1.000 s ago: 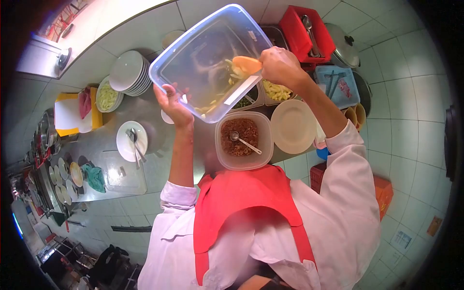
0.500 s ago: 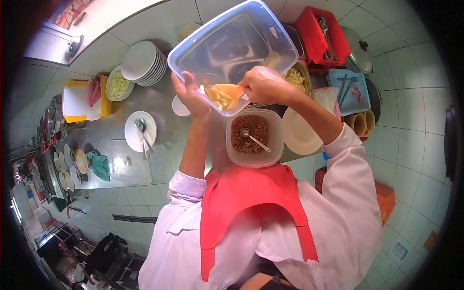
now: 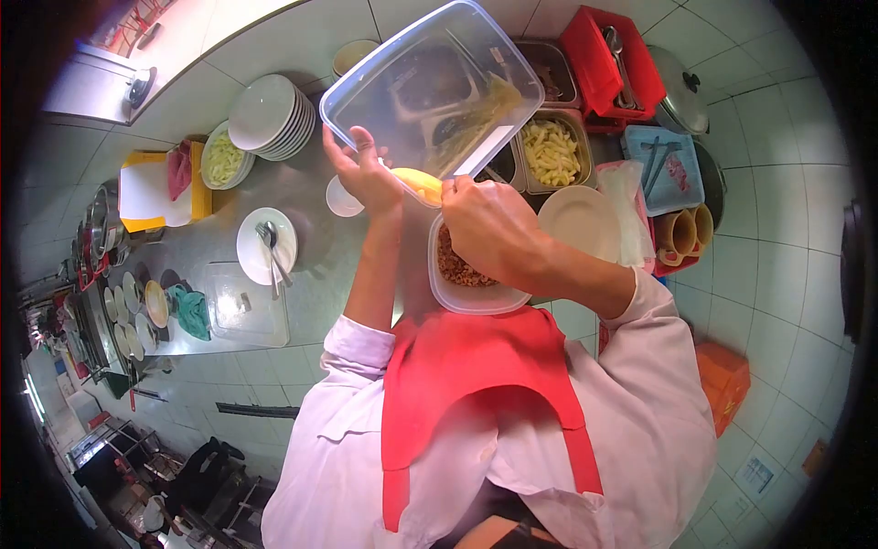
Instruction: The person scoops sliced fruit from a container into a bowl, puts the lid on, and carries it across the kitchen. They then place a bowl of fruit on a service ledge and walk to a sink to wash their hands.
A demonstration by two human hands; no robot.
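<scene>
Head cam view, and from where I'm standing the clear bin [image 3: 430, 78] is up in the air over the steel surface [image 3: 320, 274], tipped so its mouth faces back at the person and one corner hangs low. Its long axis slants from lower left to upper right. Left hand [image 3: 370, 183] is loosely cupped, thumb and fingers split around the bin's near-left edge. Right hand [image 3: 494, 229] is curled tight on the orange scoop [image 3: 419, 185], covering most of the handle; the scoop lies crosswise at that low corner, blade pointing left at the other hand. Can't really tell how loaded it is. Right below sits the tub of brown mince [image 3: 464, 273], partly hidden by the right hand. A pan of pale strips [image 3: 551, 151] and a plate [image 3: 581, 220] are just to the right.
</scene>
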